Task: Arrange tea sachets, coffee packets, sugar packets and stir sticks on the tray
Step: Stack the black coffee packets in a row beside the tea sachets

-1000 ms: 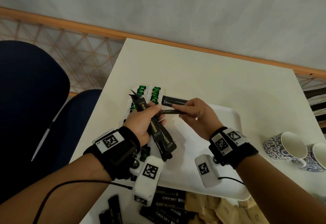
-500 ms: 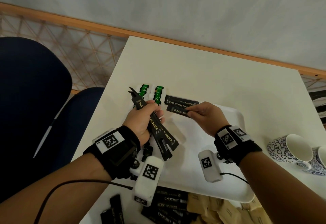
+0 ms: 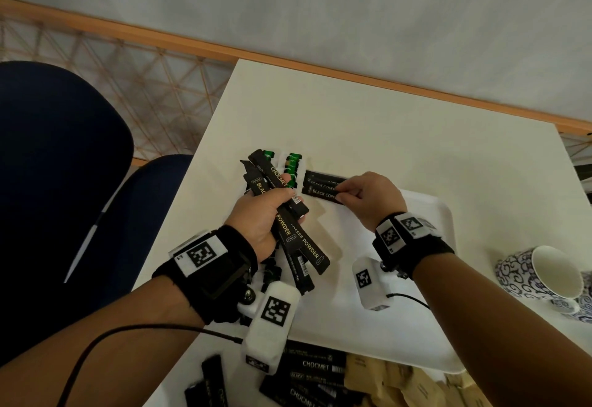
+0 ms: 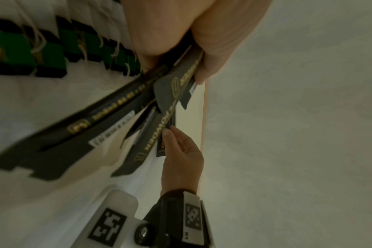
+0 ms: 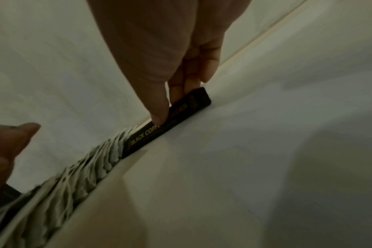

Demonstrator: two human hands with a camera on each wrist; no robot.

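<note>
My left hand (image 3: 261,211) grips a fanned bunch of black coffee packets (image 3: 299,243) over the white tray's (image 3: 426,214) left end; the same bunch (image 4: 108,117) fills the left wrist view. My right hand (image 3: 368,195) pinches one black coffee packet (image 3: 323,194) between thumb and fingers and holds it down on the tray, beside another packet (image 3: 320,179) lying at the far rim. The right wrist view shows that pinch on the packet (image 5: 176,120). Green-tagged tea sachets (image 3: 293,168) stand in rows at the tray's far left corner.
More black packets (image 3: 307,374) and brown paper packets (image 3: 410,384) lie on the table's near edge in front of the tray. Two blue-patterned cups (image 3: 541,275) stand at the right. A dark blue chair (image 3: 64,182) is left of the table.
My right hand drew one coffee packet away from the bunch, carried it to the tray's far edge and lowered it next to the packet lying there. The left hand kept its bunch.
</note>
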